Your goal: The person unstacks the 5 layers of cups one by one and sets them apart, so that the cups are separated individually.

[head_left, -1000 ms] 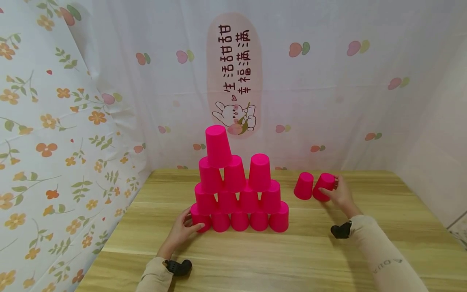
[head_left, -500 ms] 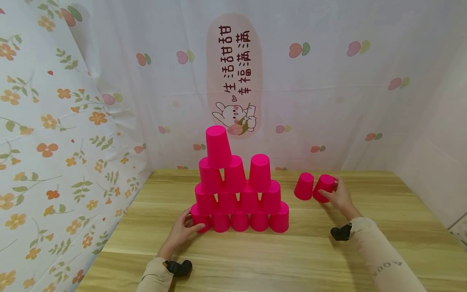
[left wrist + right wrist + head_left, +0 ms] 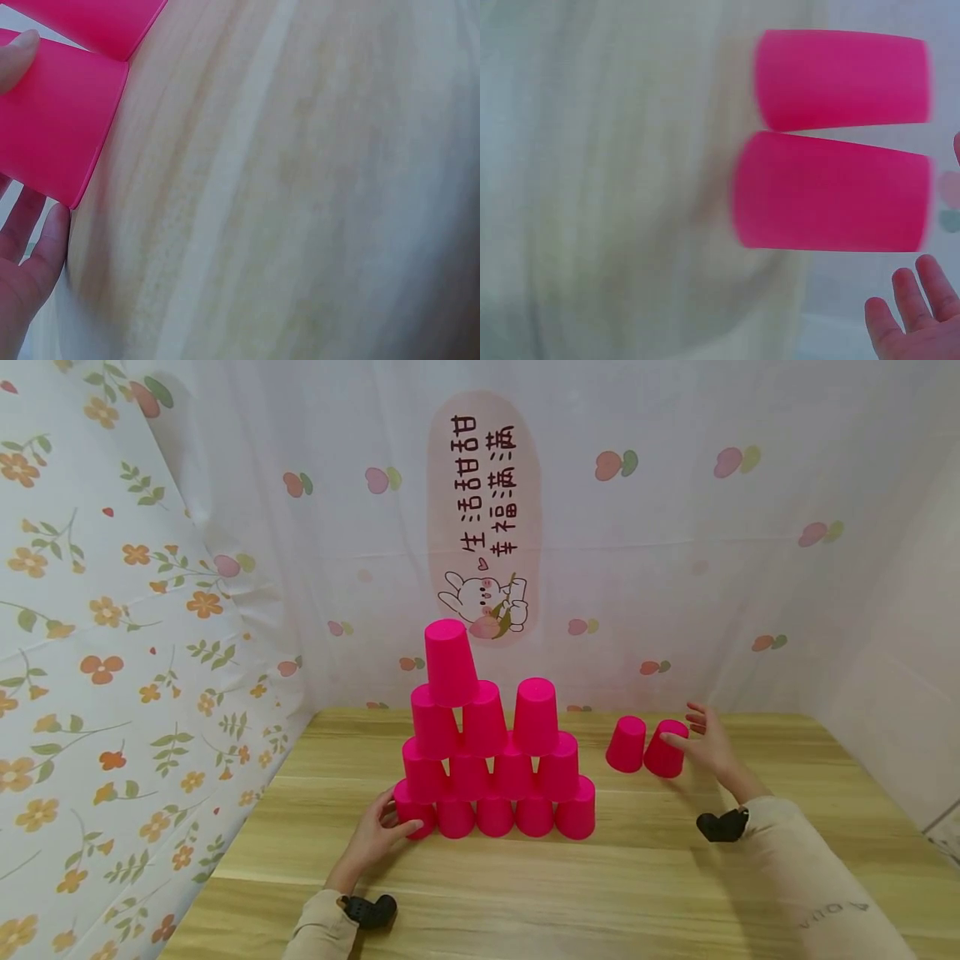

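Note:
Bright pink cups stand upside down in a stepped stack, with five-row base details aside, topped by a single cup [image 3: 451, 664] at upper left. My left hand [image 3: 375, 835] holds the leftmost bottom cup [image 3: 64, 120], thumb on its near side and fingers around its far side. At the right, my right hand [image 3: 712, 750] is beside a loose upside-down cup [image 3: 664, 758]. In the right wrist view its fingers [image 3: 909, 300] are spread apart, off the cup's wall. Another loose cup [image 3: 626, 745] stands just left of that one.
Everything stands on a wood-grain table [image 3: 480, 902]. A white printed curtain [image 3: 645, 568] hangs behind it, and a floral cloth [image 3: 112, 693] hangs at the left. One third-row cup [image 3: 536, 717] stands apart at the stack's right.
My right hand has let go of the right loose cup, its fingers opening and drawing away to the right. The left hand keeps its hold, and the stack looks the same.

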A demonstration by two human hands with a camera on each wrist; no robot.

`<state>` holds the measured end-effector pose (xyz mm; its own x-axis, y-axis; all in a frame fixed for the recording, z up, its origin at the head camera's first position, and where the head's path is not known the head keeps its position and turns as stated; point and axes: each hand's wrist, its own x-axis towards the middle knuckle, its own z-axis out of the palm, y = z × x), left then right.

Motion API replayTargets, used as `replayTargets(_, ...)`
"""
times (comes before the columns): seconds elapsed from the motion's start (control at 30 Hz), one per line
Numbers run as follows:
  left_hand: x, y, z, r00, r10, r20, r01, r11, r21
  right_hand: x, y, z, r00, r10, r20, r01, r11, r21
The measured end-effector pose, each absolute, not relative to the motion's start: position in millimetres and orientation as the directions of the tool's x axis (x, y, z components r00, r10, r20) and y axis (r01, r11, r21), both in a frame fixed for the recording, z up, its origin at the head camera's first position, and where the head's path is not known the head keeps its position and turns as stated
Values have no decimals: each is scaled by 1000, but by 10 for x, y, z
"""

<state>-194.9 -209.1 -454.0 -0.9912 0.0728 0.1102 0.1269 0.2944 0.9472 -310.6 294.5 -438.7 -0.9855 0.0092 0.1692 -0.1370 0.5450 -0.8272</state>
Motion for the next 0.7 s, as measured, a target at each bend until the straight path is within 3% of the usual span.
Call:
replayTargets(0.2,-1950,-2093,-4548,-991,71,109,125,287,950,-3147,2963,-4063,-971,-40,234,-219,535,-816)
replayTargets(0.5,-1954,-2098,-4565,-992,71,105,121,288,950,-3009,2592,-3327,-943,-97,319,-324,495,-806)
replayTargets(0.7,-1952,-2089,-4553,-991,75,108,125,284,951,-2961,2262,-2948,-935,-170,312,-355,476,-805)
